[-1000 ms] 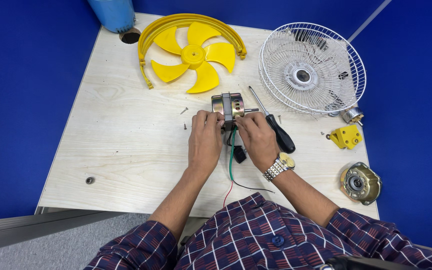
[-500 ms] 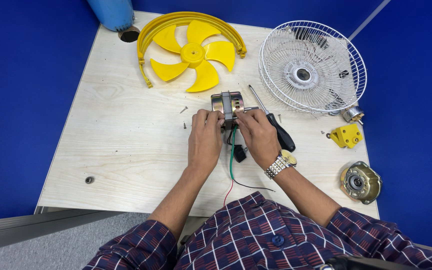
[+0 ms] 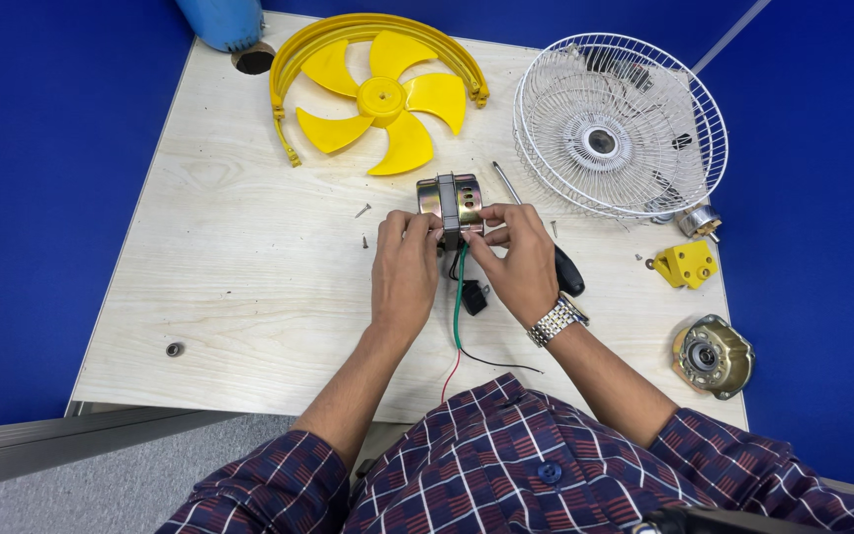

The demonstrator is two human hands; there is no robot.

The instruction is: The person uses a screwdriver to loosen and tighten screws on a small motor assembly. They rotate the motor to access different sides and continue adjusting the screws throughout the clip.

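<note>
Near the middle of the pale wooden bench (image 3: 249, 277), both hands meet at a small metal fan motor (image 3: 450, 203). The left hand (image 3: 405, 272) has its fingertips closed on the motor's near left edge, and the right hand (image 3: 516, 259) pinches the near right side, thumb and fingers pressed to the casing. The motor stands on the bench between them, its dark centre band running away from the person. Green, red and black wires (image 3: 459, 316) trail from it toward the person, passing a small black part (image 3: 473, 297) that lies between the wrists. A metal watch (image 3: 555, 320) sits on the right wrist.

Just behind the right hand lies a screwdriver (image 3: 536, 222), its black handle partly hidden by the hand. Two small screws (image 3: 364, 225) lie just left of the left hand's fingers. Farther back rest a yellow fan blade (image 3: 384, 99) inside a yellow ring (image 3: 289, 69), and to the right a white wire fan guard (image 3: 620, 124). Along the right edge sit a yellow bracket (image 3: 686, 264) and a round brass-coloured motor cover (image 3: 712, 356). A blue cylinder (image 3: 219, 20) stands at the far left corner.
</note>
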